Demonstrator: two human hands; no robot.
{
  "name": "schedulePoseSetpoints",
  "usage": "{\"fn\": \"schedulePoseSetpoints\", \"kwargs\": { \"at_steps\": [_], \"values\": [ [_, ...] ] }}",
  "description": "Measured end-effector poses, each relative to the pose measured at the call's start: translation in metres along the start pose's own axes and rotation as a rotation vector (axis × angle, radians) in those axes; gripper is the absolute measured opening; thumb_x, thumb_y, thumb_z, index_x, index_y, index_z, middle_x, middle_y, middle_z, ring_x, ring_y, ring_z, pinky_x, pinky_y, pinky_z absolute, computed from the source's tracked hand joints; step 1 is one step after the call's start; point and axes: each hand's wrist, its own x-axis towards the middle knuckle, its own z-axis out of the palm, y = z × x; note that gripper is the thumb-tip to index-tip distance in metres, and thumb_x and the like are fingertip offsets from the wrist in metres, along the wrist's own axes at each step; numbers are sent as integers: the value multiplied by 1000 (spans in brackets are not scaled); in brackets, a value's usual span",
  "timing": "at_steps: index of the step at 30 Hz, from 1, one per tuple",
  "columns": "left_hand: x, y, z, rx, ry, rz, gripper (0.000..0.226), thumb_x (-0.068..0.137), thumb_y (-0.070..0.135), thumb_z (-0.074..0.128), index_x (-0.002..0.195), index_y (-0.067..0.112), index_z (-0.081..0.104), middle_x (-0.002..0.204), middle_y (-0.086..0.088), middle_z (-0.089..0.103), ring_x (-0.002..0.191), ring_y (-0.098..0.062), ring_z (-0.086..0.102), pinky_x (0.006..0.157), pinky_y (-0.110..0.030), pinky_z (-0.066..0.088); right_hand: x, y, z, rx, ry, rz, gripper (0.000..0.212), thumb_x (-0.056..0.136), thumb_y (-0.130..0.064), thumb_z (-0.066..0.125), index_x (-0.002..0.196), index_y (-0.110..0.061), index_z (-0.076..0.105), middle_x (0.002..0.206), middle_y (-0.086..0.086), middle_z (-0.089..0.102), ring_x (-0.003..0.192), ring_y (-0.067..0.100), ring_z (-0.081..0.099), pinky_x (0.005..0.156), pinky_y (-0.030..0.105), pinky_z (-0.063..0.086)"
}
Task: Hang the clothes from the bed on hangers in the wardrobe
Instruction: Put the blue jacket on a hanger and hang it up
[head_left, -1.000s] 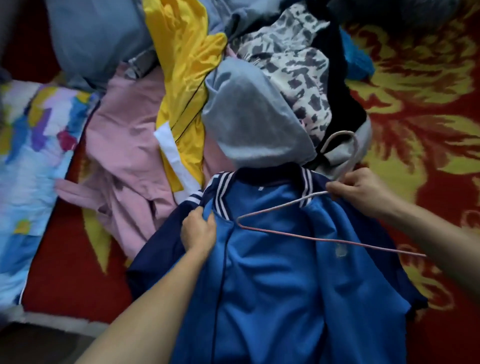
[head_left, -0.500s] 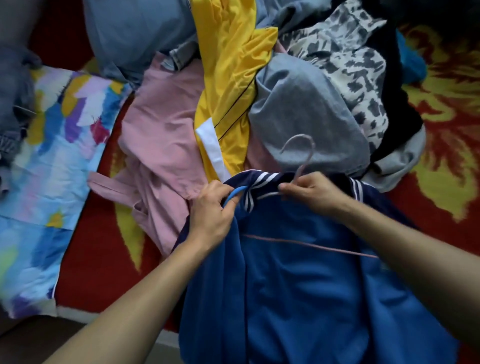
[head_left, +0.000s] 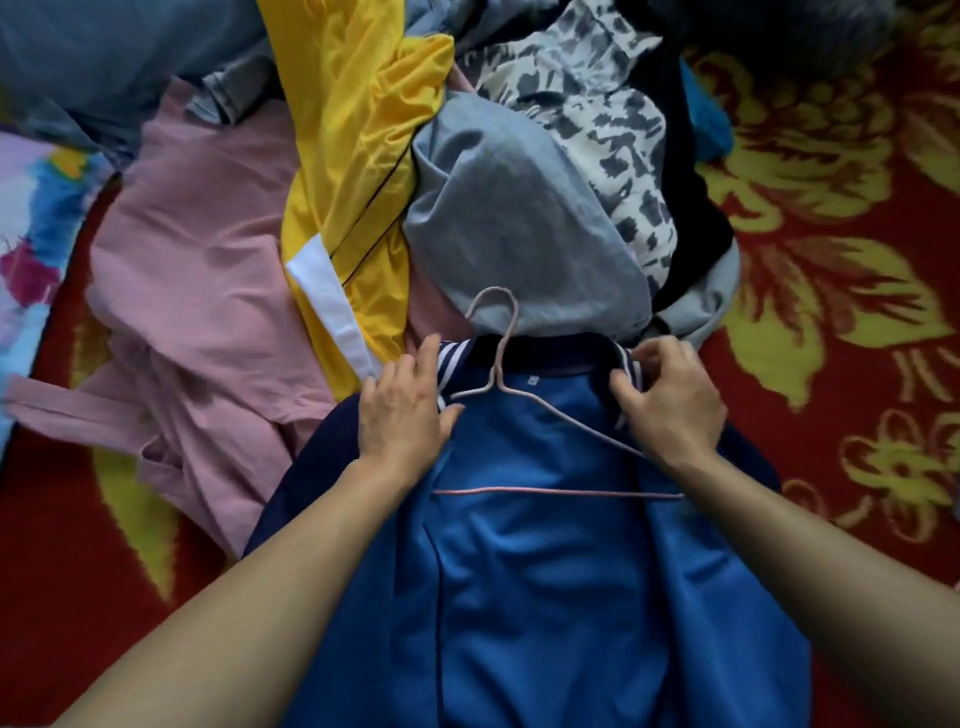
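Left hand (head_left: 402, 415) flat, right hand (head_left: 670, 402) pinching the collar of the blue jacket (head_left: 545, 597)

Both hands work at the far end of the blue jacket, which lies spread open, lining up, on the near middle of the bed. The left hand rests on the jacket's left front just below the striped collar, fingers fairly straight and pressing the fabric, thumb stretched towards the wire. The right hand has its fingers curled and pinches the striped collar edge on the right side.

Between the hands lies a thin pink wire hanger (head_left: 558, 491) on the lining. Its hook points away over the dark collar onto a grey garment (head_left: 519, 223), its left shoulder ends at the left thumb, and its right shoulder runs under the right hand. The bottom bar crosses the lining from one forearm to the other.

Beyond the jacket the other clothes are heaped: a yellow garment (head_left: 353, 156) with a white band to the far left of the grey one, a pink garment (head_left: 208, 260) spread further left, an animal-print garment (head_left: 597, 114) and a black garment (head_left: 691, 208) to the far right. All rest on a red bedspread (head_left: 831, 395) with yellow flowers. A multicoloured cloth (head_left: 31, 218) lies at the left edge.
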Motion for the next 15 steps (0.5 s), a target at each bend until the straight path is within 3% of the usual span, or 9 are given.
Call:
{"fn": "schedulePoseSetpoints", "kwargs": {
  "at_steps": [2, 4, 7, 12, 15],
  "values": [
    [8, 8, 5, -50, -10, 31, 40, 86, 33, 64, 119, 14, 52, 94, -12, 61, 89, -36, 59, 69, -44, 45, -10, 23, 1, -199, -111, 74, 53, 73, -55, 72, 110, -23, 51, 112, 1, 53, 110, 24, 51, 77, 38, 43],
    [8, 11, 11, -148, 15, 94, 20, 88, 25, 61, 102, 12, 59, 85, -14, 62, 78, -39, 60, 60, -44, 44, -10, 39, 13, -211, -213, 241, 63, 72, -61, 70, 118, -23, 47, 120, 2, 50, 116, 26, 49, 82, 40, 42],
    [5, -3, 14, -261, 107, 116, 18, 86, 24, 57, 98, 14, 66, 80, -13, 62, 72, -38, 60, 57, -43, 44, 14, 63, 15, -2, -167, 543, 36, 85, -38, 61, 117, -23, 54, 123, 9, 59, 114, 34, 55, 89, 40, 43],
    [11, -22, 0, -242, 207, 121, 32, 84, 22, 53, 112, 16, 69, 82, -14, 61, 71, -38, 60, 58, -43, 47, 30, 111, -25, -6, -160, 458, 19, 79, -13, 61, 93, -22, 69, 100, 13, 71, 96, 34, 64, 81, 36, 49],
    [5, 4, -2, -203, 214, 158, 34, 84, 25, 48, 109, 16, 69, 79, -13, 58, 63, -39, 58, 50, -41, 45, 46, 113, -64, 399, -122, 574, 10, 80, -8, 60, 79, -8, 69, 83, 17, 69, 75, 31, 64, 66, 39, 48]
  ]
}}
